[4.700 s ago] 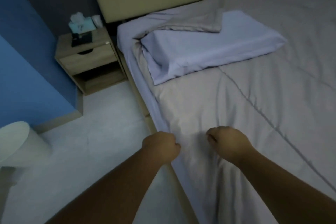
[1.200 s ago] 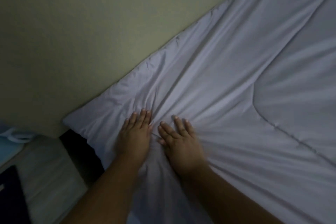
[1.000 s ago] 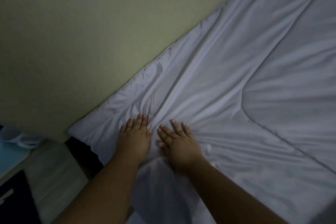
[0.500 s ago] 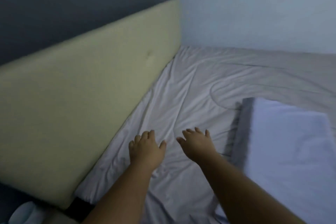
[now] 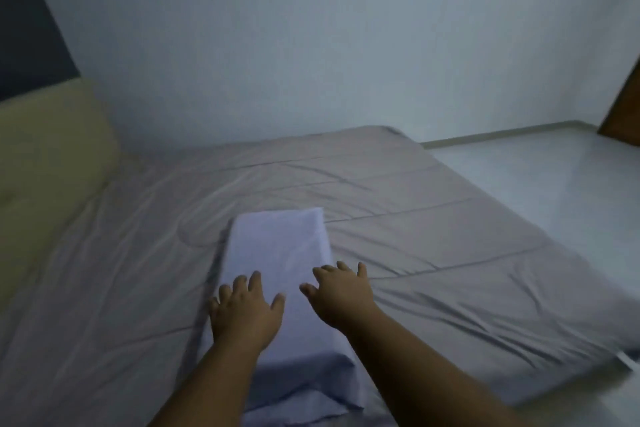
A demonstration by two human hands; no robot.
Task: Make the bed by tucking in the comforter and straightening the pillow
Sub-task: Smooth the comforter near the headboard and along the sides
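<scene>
Since the pillow [image 5: 277, 246], lying lengthwise toward 12 o'clock on the comforter [image 5: 450, 236], looks soft and light, we'd take its long sides at 9 and 3, where our left hand [image 5: 244, 314] and right hand [image 5: 341, 295] spread, grips released.

Pale lilac pillow [image 5: 277, 250] on plain grey comforter [image 5: 450, 246] — headboard [image 5: 45, 156] seemingly yellowish-beige

Beige headboard [image 5: 52, 156], pale wall [image 5: 311, 45], floor [image 5: 554, 177], brown door [image 5: 627, 111]
</scene>
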